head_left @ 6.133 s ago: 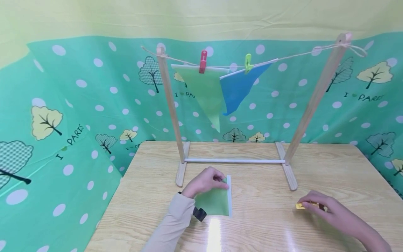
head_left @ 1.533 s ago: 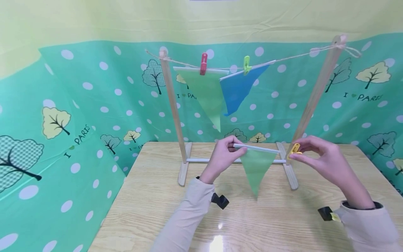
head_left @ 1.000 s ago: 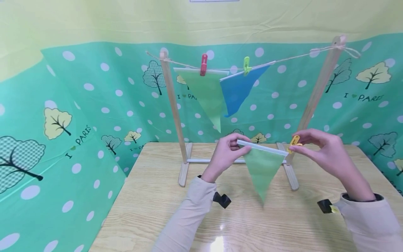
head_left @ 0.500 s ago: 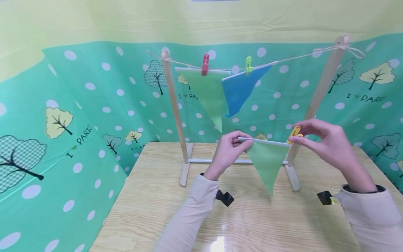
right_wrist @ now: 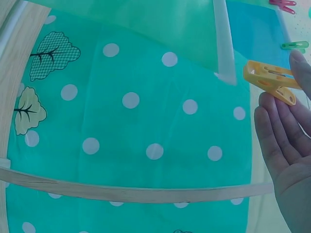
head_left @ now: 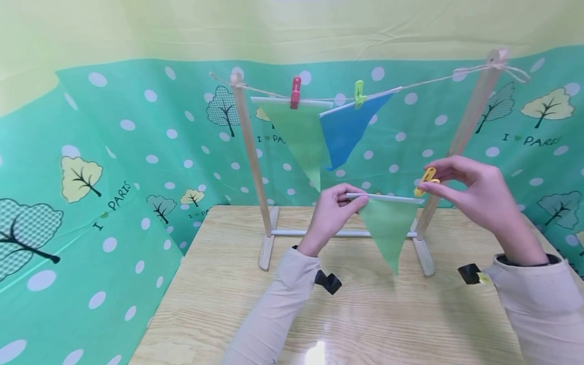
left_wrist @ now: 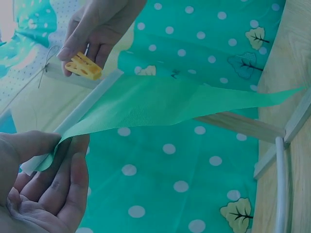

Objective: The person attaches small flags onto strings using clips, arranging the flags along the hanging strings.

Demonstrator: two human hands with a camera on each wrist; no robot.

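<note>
In the head view my left hand [head_left: 335, 215] pinches the left end of the white top edge of a green pennant [head_left: 388, 223], which hangs point down above the table. My right hand [head_left: 474, 195] holds a yellow clothespin [head_left: 427, 181] between thumb and fingers, just above the pennant's right corner and apart from it. The right wrist view shows the clothespin [left_wrist: 85, 67] clear of the white edge too. Farther back, a red clothespin [head_left: 295, 93] holds another green pennant [head_left: 298, 134] on the string [head_left: 433, 80], and a light green clothespin [head_left: 359, 94] holds a blue pennant [head_left: 351, 132] there.
A wooden stand with a left post [head_left: 248, 152] and a right post [head_left: 474, 111] carries the string. A white crossbar [head_left: 315, 232] joins its feet low on the wooden table [head_left: 219, 284]. Dotted green cloth [head_left: 150, 137] surrounds the table.
The left hand has lifted the green pennant from the table and brought it up and right. The right hand has carried the yellow clothespin up and inward; both have risen further in the last second.
</note>
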